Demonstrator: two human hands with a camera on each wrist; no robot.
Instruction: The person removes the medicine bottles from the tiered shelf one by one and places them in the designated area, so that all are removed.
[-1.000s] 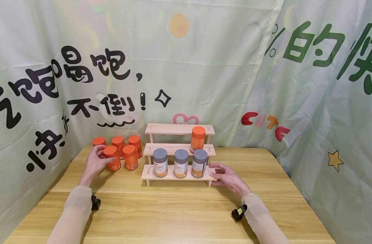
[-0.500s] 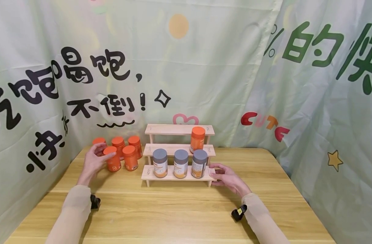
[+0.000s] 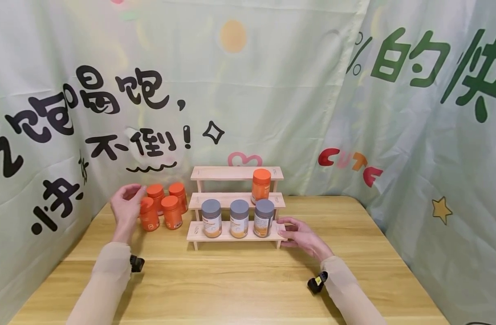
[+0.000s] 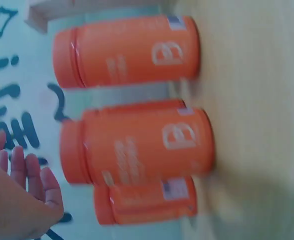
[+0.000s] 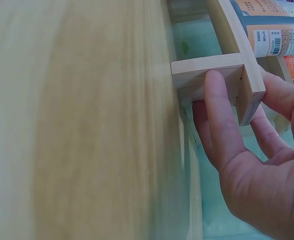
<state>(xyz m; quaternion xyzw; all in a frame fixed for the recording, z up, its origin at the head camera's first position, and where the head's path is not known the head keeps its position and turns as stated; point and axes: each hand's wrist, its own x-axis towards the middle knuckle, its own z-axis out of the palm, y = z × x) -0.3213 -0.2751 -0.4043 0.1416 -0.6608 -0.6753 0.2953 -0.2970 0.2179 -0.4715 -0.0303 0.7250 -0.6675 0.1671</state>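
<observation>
Jars in orange (image 3: 172, 213) stand upright, bunched near the counter's (image 3: 231, 284) back left corner. Four show in head view; left hand (image 3: 126, 205) may hide more. That hand is at lid height on their left side, fingers loosely bent, slightly apart, nothing seen in them; left wrist view shows a gap to the jars.

Step in hand reads as reaching for a jar while right hand (image 3: 304, 237) steadies the wooden stand (image 3: 227, 173): right fingers pinch the right end of its lowest shelf, one fingertip on the leg. Next move, I'd judge, calls for left fingers to close round one jar without bumping neighbours, right grip kept firm.

Stand sits mid-width, near counter's back edge. Middle shelf, toward right end: one orange jar (image 3: 261, 187). Lowest shelf: three grey-lidded jars (image 3: 239, 220), row, spaced apart. All jars in head view have lids on; contents can't be seen.
</observation>
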